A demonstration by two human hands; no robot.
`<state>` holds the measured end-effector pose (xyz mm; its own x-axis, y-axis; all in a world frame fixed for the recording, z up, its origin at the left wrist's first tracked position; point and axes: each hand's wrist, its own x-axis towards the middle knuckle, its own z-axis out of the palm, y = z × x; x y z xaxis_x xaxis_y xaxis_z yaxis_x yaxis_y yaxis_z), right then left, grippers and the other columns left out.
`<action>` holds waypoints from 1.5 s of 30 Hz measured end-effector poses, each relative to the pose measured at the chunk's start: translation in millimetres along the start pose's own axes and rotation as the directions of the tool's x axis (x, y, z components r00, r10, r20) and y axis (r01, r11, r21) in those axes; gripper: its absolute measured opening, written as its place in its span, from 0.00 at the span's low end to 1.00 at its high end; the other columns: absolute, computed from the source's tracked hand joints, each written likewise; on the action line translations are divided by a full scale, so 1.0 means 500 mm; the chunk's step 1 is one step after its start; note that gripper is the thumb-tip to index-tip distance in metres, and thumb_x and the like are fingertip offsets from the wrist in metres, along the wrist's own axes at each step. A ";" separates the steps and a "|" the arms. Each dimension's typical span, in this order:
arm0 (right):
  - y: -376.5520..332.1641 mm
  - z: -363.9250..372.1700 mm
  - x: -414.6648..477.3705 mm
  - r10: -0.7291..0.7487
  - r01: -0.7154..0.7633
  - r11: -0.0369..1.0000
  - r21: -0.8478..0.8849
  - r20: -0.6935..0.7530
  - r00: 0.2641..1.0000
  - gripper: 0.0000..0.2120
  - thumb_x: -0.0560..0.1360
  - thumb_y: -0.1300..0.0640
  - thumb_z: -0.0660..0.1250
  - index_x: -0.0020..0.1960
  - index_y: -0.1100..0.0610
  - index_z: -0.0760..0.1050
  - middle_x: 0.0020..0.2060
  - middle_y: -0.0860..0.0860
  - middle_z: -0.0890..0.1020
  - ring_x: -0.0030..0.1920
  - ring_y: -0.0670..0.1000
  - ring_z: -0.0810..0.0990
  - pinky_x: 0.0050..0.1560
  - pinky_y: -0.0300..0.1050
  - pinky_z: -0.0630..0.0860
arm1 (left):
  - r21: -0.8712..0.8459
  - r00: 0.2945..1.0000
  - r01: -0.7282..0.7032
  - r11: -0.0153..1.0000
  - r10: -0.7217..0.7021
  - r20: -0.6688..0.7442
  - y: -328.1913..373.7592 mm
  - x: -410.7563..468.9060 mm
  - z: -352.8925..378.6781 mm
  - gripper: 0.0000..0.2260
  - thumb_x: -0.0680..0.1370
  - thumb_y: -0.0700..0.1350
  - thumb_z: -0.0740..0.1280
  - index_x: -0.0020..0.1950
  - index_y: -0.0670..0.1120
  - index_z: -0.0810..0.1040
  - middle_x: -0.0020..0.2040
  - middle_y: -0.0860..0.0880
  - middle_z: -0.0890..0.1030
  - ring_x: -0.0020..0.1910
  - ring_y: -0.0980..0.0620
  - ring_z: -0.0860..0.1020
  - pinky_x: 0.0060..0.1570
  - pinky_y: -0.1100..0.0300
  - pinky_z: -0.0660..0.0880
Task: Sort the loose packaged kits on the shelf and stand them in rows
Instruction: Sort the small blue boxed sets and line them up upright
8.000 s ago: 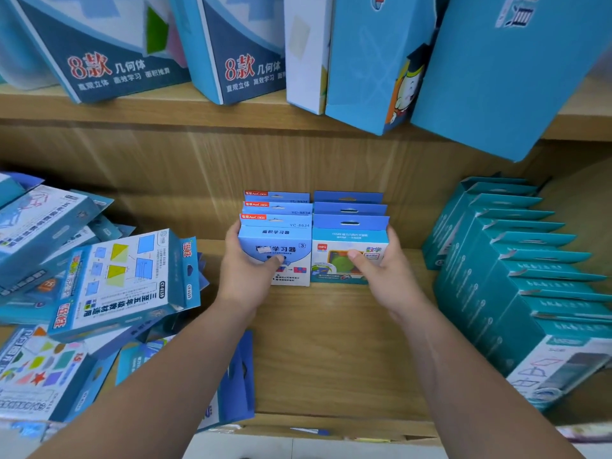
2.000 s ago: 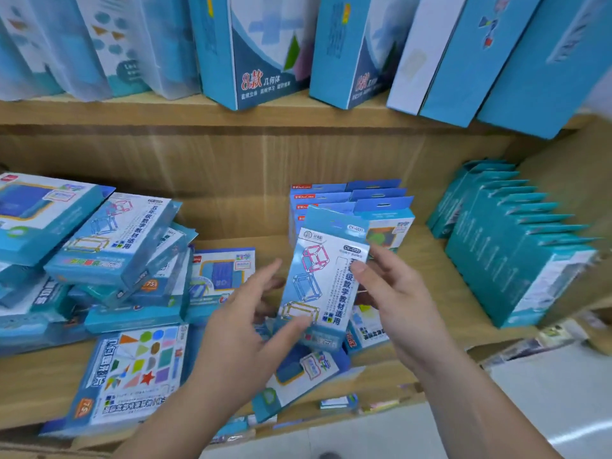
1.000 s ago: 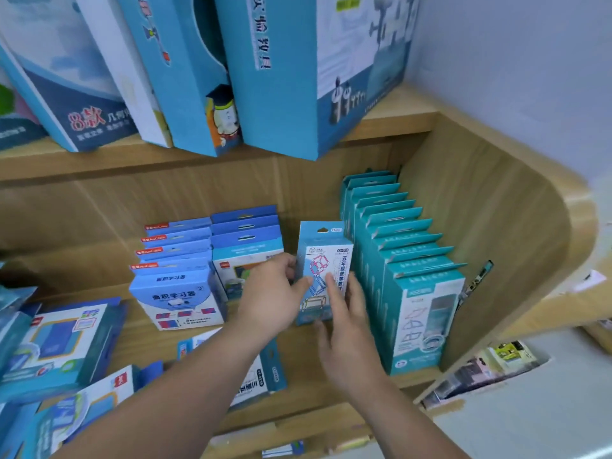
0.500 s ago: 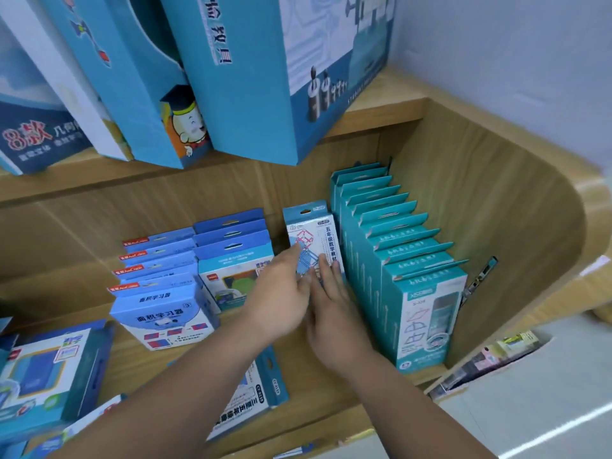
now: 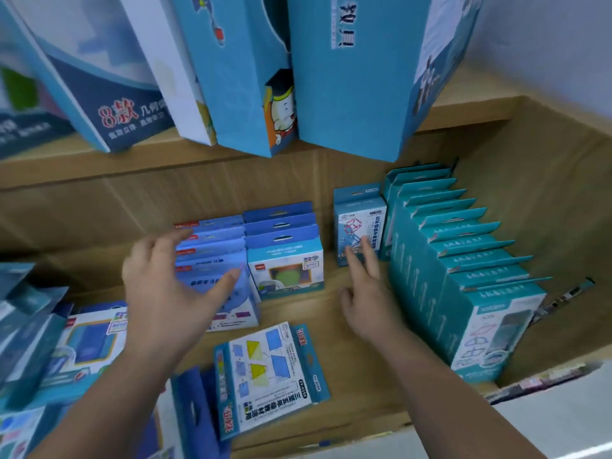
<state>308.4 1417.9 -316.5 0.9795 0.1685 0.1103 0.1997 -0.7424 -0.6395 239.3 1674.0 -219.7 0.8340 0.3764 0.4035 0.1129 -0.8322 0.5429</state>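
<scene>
Status: the cube-frame kit point(image 5: 359, 223) stands upright at the back of the shelf board point(image 5: 334, 313). It is the first of a new row, just beside the teal row point(image 5: 463, 276) on its right and apart from the two blue rows point(image 5: 281, 256) on its left.

My right hand point(image 5: 371, 303) is empty, fingers point(image 5: 367, 251) straight, tips at the kit's lower front (touching or just off, can't tell). My left hand point(image 5: 165, 293) is spread and empty over the front of the left blue row, well apart from the right.

Step in hand, I'd say: seat the kit.
- Push lightly, low on the face, so the base sits flat and the top doesn't tip back.
- Square its face with the neighbours and leave a lane in front for more.

Next candidate is the flat kit point(image 5: 268, 376), face up near the front edge. Its print differs, so it probably gets its own row. The heap of loose kits point(image 5: 36, 332) at far left is not yet sorted.
</scene>
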 end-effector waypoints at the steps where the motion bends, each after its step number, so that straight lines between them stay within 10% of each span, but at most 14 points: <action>1: 0.000 0.003 0.002 0.004 -0.004 1.000 0.000 -0.007 1.000 0.35 0.79 0.62 0.64 0.81 0.50 0.53 0.80 0.40 0.37 0.80 0.51 0.52 0.73 0.44 0.65 | 0.025 0.997 0.056 0.998 -0.058 0.049 -0.015 -0.001 -0.007 0.38 0.65 0.56 0.80 0.70 0.50 0.70 0.65 0.46 0.71 0.67 0.44 0.68 0.65 0.46 0.68; 5: -0.008 0.014 0.001 0.041 -0.040 0.999 0.019 -0.047 0.998 0.35 0.78 0.60 0.66 0.81 0.50 0.56 0.80 0.41 0.41 0.79 0.53 0.57 0.72 0.49 0.68 | -0.071 0.933 0.278 0.958 -0.252 0.257 -0.060 -0.010 -0.007 0.54 0.61 0.51 0.84 0.79 0.55 0.56 0.68 0.52 0.71 0.67 0.50 0.70 0.64 0.49 0.71; 10: -0.016 0.013 0.000 0.081 -0.080 0.996 0.036 -0.030 0.996 0.36 0.78 0.58 0.67 0.81 0.47 0.54 0.79 0.41 0.40 0.78 0.55 0.60 0.71 0.48 0.67 | -0.369 0.846 0.512 0.776 -0.380 0.373 -0.089 0.001 0.031 0.37 0.63 0.41 0.83 0.63 0.59 0.68 0.52 0.61 0.80 0.49 0.60 0.80 0.43 0.60 0.78; 17: -0.036 -0.006 -0.016 0.080 -0.092 0.986 0.139 0.088 0.993 0.31 0.82 0.54 0.63 0.81 0.46 0.53 0.81 0.43 0.43 0.79 0.46 0.52 0.67 0.34 0.51 | -0.419 0.836 0.539 0.731 -0.404 0.372 -0.098 0.005 0.063 0.31 0.60 0.43 0.84 0.58 0.53 0.74 0.53 0.54 0.83 0.50 0.52 0.83 0.43 0.52 0.82; 26: -0.040 -0.009 -0.017 0.130 -0.171 0.947 0.272 0.163 0.978 0.37 0.81 0.50 0.64 0.81 0.44 0.45 0.79 0.44 0.59 0.78 0.48 0.61 0.77 0.56 0.62 | -0.457 0.850 0.517 0.724 -0.368 0.378 -0.037 -0.006 0.105 0.35 0.61 0.42 0.84 0.63 0.50 0.72 0.51 0.56 0.82 0.48 0.54 0.83 0.40 0.58 0.80; 34: -0.040 -0.004 -0.017 0.167 -0.206 0.927 0.313 0.147 0.975 0.38 0.75 0.43 0.62 0.80 0.42 0.48 0.77 0.44 0.65 0.75 0.51 0.68 0.74 0.59 0.67 | -0.347 0.818 0.552 0.758 -0.411 0.402 -0.091 0.005 0.075 0.67 0.49 0.57 0.87 0.79 0.59 0.50 0.79 0.53 0.61 0.76 0.51 0.63 0.70 0.42 0.69; 40: -0.057 0.000 -0.029 0.182 -0.233 0.923 0.306 0.188 0.965 0.42 0.79 0.47 0.65 0.80 0.42 0.39 0.77 0.43 0.65 0.75 0.50 0.67 0.74 0.57 0.66 | -0.468 0.805 0.542 0.698 -0.272 0.527 -0.088 0.012 0.084 0.35 0.58 0.46 0.84 0.61 0.59 0.73 0.56 0.56 0.83 0.52 0.55 0.84 0.54 0.48 0.81; 45: -0.064 -0.005 -0.021 0.179 -0.240 0.929 0.282 0.224 0.958 0.43 0.81 0.49 0.65 0.81 0.47 0.35 0.80 0.43 0.56 0.78 0.49 0.60 0.77 0.51 0.60 | -0.476 0.802 0.556 0.681 -0.290 0.522 -0.081 0.006 0.110 0.31 0.61 0.45 0.83 0.60 0.54 0.73 0.52 0.54 0.85 0.47 0.57 0.85 0.49 0.53 0.82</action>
<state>291.7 1438.3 -295.1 0.9684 0.1734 -0.1792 -0.0565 -0.5474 -0.8350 267.0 1686.3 -281.0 0.9182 0.3308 -0.2178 0.2832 -0.1640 0.9449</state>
